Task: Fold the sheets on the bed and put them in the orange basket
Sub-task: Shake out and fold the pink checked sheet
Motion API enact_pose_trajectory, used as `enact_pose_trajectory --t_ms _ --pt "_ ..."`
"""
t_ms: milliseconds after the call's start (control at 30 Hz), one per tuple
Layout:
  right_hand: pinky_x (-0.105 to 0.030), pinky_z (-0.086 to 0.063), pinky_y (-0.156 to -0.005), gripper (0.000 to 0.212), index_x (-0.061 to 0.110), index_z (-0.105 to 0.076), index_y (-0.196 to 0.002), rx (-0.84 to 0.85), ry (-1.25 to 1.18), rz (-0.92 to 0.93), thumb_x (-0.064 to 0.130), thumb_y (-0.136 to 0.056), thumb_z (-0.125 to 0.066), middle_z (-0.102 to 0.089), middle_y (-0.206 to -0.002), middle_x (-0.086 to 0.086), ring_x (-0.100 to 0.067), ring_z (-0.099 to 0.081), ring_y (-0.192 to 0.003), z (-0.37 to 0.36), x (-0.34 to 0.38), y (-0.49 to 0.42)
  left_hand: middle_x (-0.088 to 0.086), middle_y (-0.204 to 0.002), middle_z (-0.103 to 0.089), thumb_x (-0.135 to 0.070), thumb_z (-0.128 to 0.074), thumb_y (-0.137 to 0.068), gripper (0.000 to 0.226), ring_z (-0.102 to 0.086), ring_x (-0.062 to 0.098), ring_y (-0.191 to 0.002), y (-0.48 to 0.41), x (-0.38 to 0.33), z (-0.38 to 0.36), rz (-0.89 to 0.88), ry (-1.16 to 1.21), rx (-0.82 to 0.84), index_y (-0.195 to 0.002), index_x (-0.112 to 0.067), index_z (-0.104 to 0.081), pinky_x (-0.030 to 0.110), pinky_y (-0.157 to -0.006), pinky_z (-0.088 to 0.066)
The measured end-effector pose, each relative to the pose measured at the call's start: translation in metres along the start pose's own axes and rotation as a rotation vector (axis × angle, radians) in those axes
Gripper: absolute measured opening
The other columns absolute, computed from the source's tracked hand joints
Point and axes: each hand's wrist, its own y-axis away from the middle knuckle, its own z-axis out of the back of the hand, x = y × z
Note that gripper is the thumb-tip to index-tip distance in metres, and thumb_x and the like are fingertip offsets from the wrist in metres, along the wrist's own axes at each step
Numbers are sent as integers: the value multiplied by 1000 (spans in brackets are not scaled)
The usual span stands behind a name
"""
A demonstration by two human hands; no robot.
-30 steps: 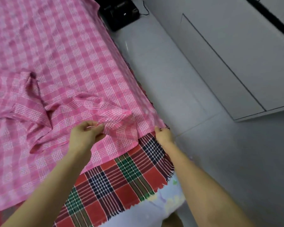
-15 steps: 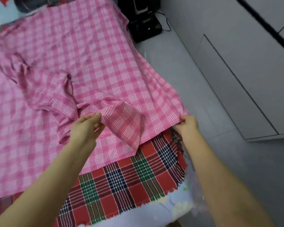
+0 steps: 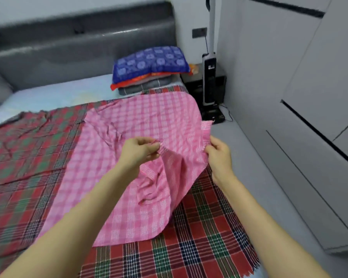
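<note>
On the left I see a dark grey headboard point(image 3: 78, 43) and a pale blue mattress point(image 3: 48, 95), with a red plaid sheet point(image 3: 18, 157) spread across it. The pink checked sheet point(image 3: 139, 121) lies on the plaid toward the bed's right side, its near part lifted. The left hand point(image 3: 138, 150) pinches a bunched fold and the right hand point(image 3: 219, 155) pinches the edge beside it. Behind, a blue pillow point(image 3: 151, 61) tops a folded pile. Right of the bed are an upright vacuum point(image 3: 209, 83), grey floor point(image 3: 259, 187) and grey cabinets point(image 3: 289, 77).
</note>
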Motion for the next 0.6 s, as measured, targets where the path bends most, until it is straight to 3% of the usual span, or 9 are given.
enact_pose_trajectory --t_ms 67,133,233,333,400,467,533,600 --pt "-25 -54 -71 41 10 -69 -108 68 -8 46 -11 -87 -42 -69 -100 -2 -9 -64 -79 -52 29 37 9 -74 -61 6 -64 -83 9 -59 7 -52 20 -19 32 -28 -44 33 -80 -2 -62 15 -51 -52" --pt "-16 -49 -58 42 14 -71 -91 152 -25 48 -14 -86 -40 -69 -77 5 -3 -59 -64 -99 50 79 9 -73 -61 6 -65 -82 6 -59 7 -49 41 -33 62 -29 -55 63 -83 0 -62 15 -50 -52" --pt "-21 -40 -53 30 -3 -68 -90 236 -26 65 -10 -85 -40 -59 -69 -9 -18 -50 -60 -163 69 136 6 -64 -61 5 -66 -82 5 -56 3 -41 67 -53 118 -19 -6 65 -84 1 -63 13 -47 -50" --pt "-26 -35 -54 23 -8 -65 -100 215 -33 97 1 -90 -46 -47 -68 -13 -20 -39 -59 -208 74 172 5 -59 -60 5 -65 -82 4 -53 3 -40 90 -67 169 -14 25 100 -86 4 -65 12 -42 -45" --pt "-31 -38 -58 21 -1 -69 -91 209 37 209 13 -94 -53 -54 -67 -17 -19 -44 -62 -234 76 196 7 -62 -61 5 -65 -82 9 -54 4 -43 108 -70 201 -10 31 117 -91 7 -66 12 -42 -43" --pt "-27 -37 -55 24 3 -70 -81 186 146 363 17 -94 -55 -55 -57 -2 -9 -45 -56 -253 74 216 7 -64 -62 4 -66 -82 13 -57 6 -47 126 -69 230 -17 25 112 -94 8 -66 12 -42 -42" --pt "-18 -36 -55 21 5 -73 -92 153 278 529 16 -94 -56 -56 -56 15 1 -46 -53 -262 73 228 8 -66 -62 4 -67 -81 16 -60 7 -50 137 -69 249 -22 34 87 -97 8 -65 11 -41 -42" --pt "-18 -46 -61 25 11 -69 -113 142 427 726 15 -93 -55 -69 -79 12 2 -59 -68 -270 75 243 10 -70 -62 4 -66 -81 15 -62 9 -52 149 -70 269 -34 19 57 -96 7 -65 11 -40 -40"
